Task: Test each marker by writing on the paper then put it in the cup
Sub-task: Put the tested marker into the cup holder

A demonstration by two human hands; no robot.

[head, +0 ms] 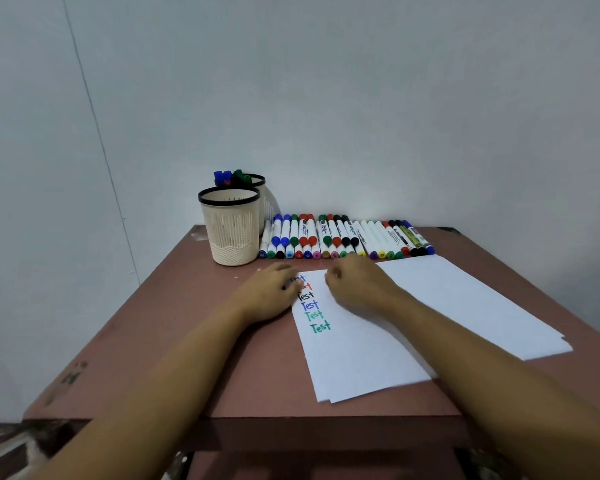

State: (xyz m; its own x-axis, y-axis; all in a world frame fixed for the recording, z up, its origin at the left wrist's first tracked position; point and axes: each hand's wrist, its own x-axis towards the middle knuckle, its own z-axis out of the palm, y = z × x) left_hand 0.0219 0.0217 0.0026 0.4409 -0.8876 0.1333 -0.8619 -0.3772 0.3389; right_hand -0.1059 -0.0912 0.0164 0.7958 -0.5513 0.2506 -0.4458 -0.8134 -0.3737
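6 "Test" lines in blue, red, black and green on the paper [361, 348] at centre frame suggest 6 markers done, and capped markers [229, 177] stand in the rear cup [264, 202]; the front cup [231, 233] looks empty. A long row of markers [343, 237] across the table's far edge remains. The left hand [271, 292] lies relaxed on the sheet's upper-left corner; the right hand [350, 282], blurred, seems loosely curled and empty. The table [174, 341] is reddish-brown against a plain pale wall [326, 98].
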